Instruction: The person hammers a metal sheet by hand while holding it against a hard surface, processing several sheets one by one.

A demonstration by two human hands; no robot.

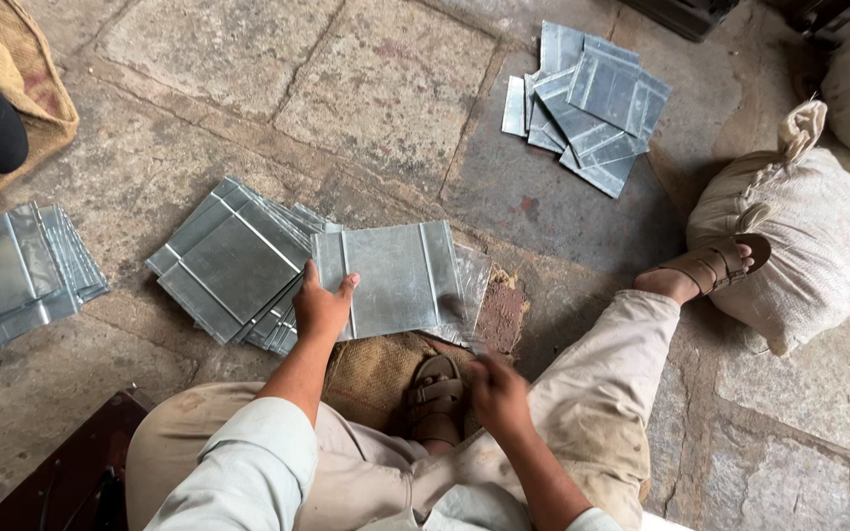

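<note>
Ribbed sheet (400, 278) is dull grey metal, smooth with faint sheen; floor (386, 88) rough matt stone; sack (804, 246) coarse woven cloth; sandal (437, 395) brown leather.

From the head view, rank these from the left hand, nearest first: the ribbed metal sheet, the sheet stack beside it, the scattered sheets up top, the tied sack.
1. Ribbed metal sheet: under the left hand.
2. Sheet stack: just left.
3. Scattered sheets: upper right.
4. Tied sack: far right.
</note>
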